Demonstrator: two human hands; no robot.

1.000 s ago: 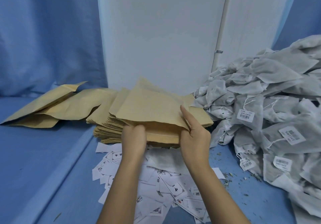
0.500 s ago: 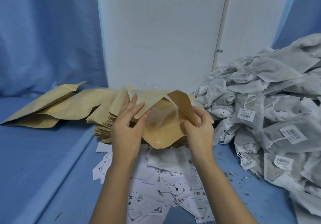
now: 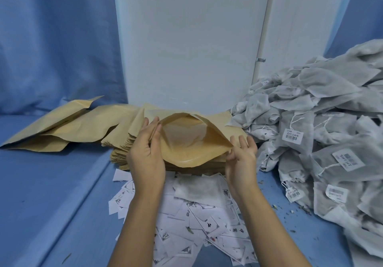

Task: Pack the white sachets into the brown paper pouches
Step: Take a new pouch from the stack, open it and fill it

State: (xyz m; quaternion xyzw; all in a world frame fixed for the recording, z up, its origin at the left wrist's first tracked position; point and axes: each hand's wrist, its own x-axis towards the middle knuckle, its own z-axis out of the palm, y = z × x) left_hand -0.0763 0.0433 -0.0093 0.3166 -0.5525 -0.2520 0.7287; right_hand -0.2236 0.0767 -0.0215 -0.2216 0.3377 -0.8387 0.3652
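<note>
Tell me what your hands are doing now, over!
Left hand and right hand each pinch a side of the brown pouch, mouth held open. No sachet seen inside. One white sachet lies in front, nothing blocking.

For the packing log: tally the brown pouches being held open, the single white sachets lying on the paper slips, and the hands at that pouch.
opened brown pouch: 1
white sachet on the paper slips: 1
hands at the pouch, left hand and right hand: 2
Total: 4
</note>
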